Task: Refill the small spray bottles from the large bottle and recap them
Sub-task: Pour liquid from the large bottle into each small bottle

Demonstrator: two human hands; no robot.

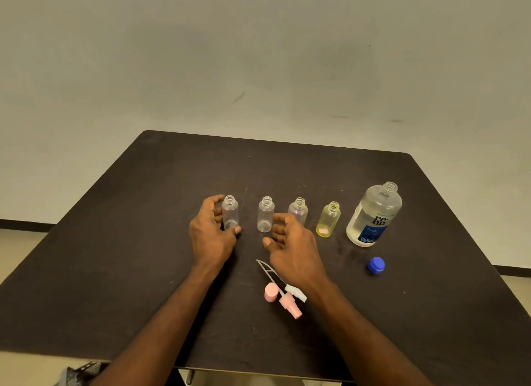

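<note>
Head view: four uncapped small bottles stand mid-frame on the desk, the big bottle right of them, also open. Left hand cups the leftmost one loosely; right hand hovers open, empty. Steady it firmly, then pour slowly.

both arms extended, left hand and right hand loosely curled

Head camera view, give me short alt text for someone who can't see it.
Two bare hands rest on a dark table: the left hand curls around the leftmost of four small uncapped bottles in a row, the right hand open beside the second. An open large bottle stands to the right, its blue cap and pink spray tops lying nearer.
</note>
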